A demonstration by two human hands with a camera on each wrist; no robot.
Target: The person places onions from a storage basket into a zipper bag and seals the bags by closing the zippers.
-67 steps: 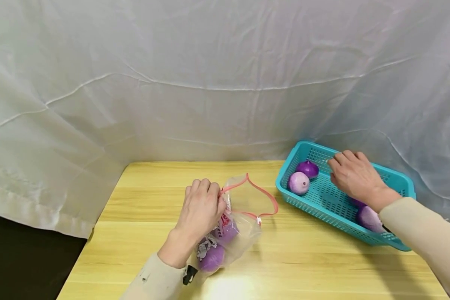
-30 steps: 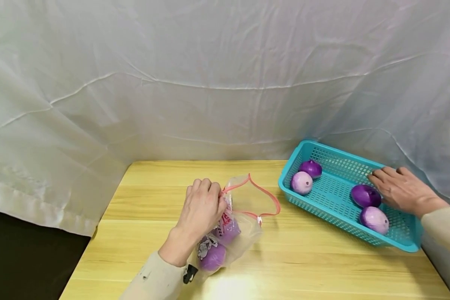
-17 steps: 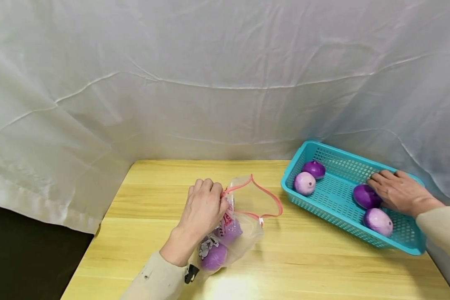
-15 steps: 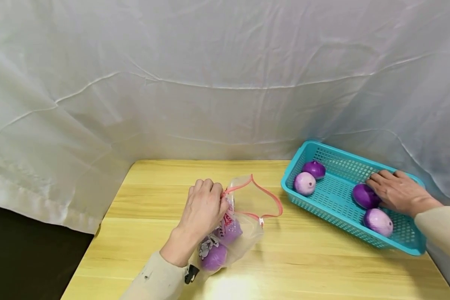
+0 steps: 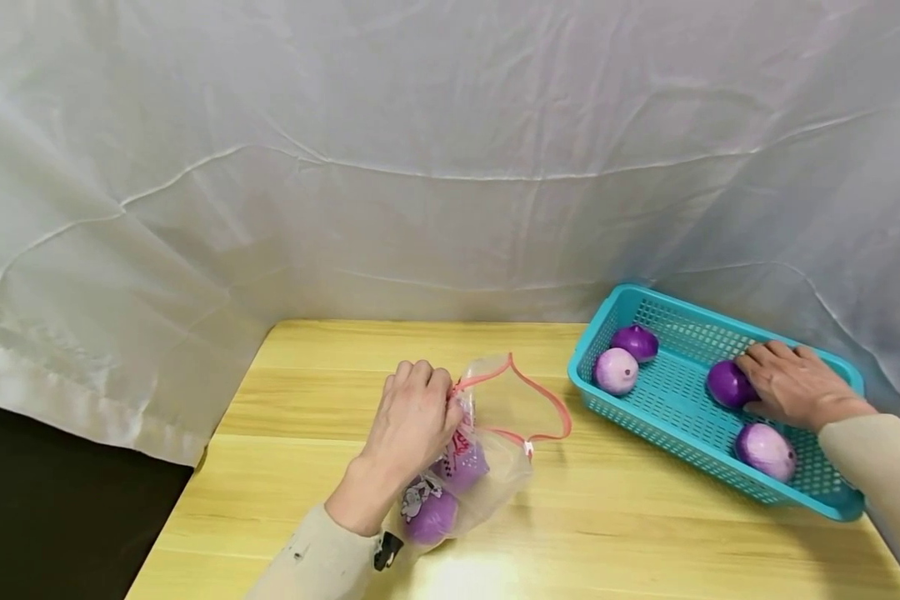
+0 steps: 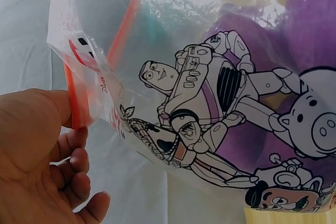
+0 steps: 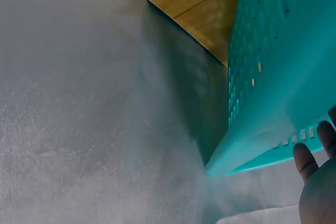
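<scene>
Onion in right hand: the dark purple onion is inside the basket, held by the right hand, fingers at its one o'clock, thumb at four; whether it has left the basket floor, I cannot tell.

Gap beside it: half a second ago this onion lay against the pale onion at its five o'clock; now the two stand apart, and the held one has turned. I judge it secured and free of its neighbour, so it can be handled alone.

Far pair: a pointed onion and a lilac onion touch at the basket's nine o'clock end, untouched.

Bag rim: the left hand pinches the pink zip strip, other fingers loosely curled; that hold looks unchanged, so the mouth stays open toward one o'clock.

Bag: the clear bag rests on the table at the basket's nine o'clock, with purple rounds inside.

Backdrop: a pale curtain hangs at twelve o'clock.
</scene>
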